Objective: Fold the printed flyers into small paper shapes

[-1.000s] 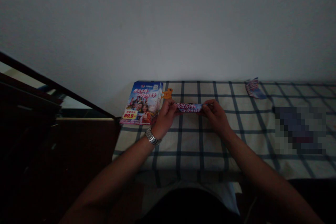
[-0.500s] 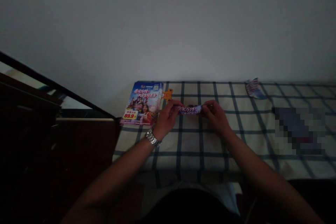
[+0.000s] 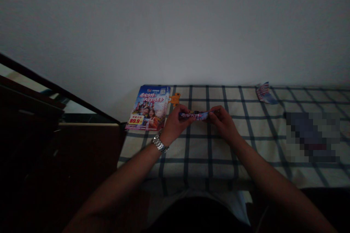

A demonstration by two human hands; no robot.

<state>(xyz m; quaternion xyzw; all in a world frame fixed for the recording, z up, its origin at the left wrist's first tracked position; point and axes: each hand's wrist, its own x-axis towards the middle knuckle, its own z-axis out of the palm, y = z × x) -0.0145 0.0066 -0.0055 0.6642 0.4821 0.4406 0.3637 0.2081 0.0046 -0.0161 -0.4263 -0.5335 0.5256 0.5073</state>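
Observation:
Between my two hands is a folded leaflet (image 3: pixel 194 115), a narrow printed strip in blue and pink with large lettering. My left hand (image 3: pixel 176 122) pinches its left end, the thumb lying along the front. At the other end, my right hand (image 3: pixel 222 122) grips it between thumb and fingers. A silver watch (image 3: pixel 160 143) circles my left wrist. Just left of that hand lies a stack of leaflets (image 3: pixel 149 107) with the same kind of print and a price of 89.9. Beside the stack is a small orange figure-shaped item (image 3: pixel 175 98).
A checked cloth (image 3: pixel 224 156) covers the table against a pale wall (image 3: pixel 191 25). Toward the back right stands a creased piece of printed paper (image 3: pixel 265 93). A blurred-out dark flat object (image 3: pixel 308 133) lies at the right. Dark furniture (image 3: pixel 90 153) is at the left.
The strip has shifted slightly left and tilts down to the right. My left thumb has slid inward along its front; my right hand has barely moved.

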